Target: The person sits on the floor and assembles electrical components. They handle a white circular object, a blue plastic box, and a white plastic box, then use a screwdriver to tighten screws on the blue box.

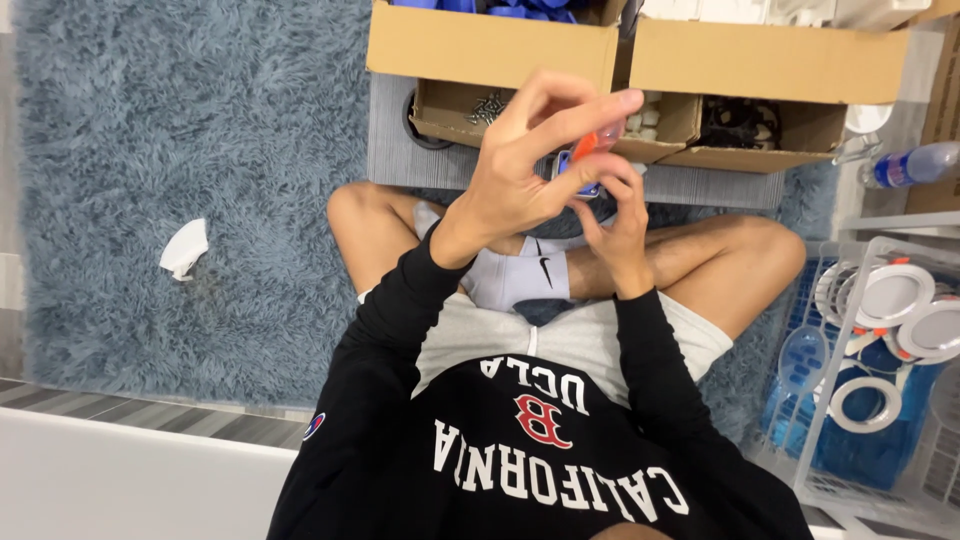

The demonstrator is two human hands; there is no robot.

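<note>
I sit cross-legged on a shaggy blue-grey rug (200,150). My left hand (525,170) is raised in front of me, and its thumb and fingertips pinch a small orange and clear piece (603,139). My right hand (615,225) sits just below and to the right. It holds a small blue and silver part (578,172) against that piece. Fingers hide most of both parts, so I cannot tell how they join.
Open cardboard boxes (490,45) (765,62) stand ahead, with smaller boxes holding screws (487,106) and dark parts (738,122). A water bottle (912,164) lies at the right. A white wire basket (850,380) holds round white rings. A crumpled tissue (184,247) lies on the rug.
</note>
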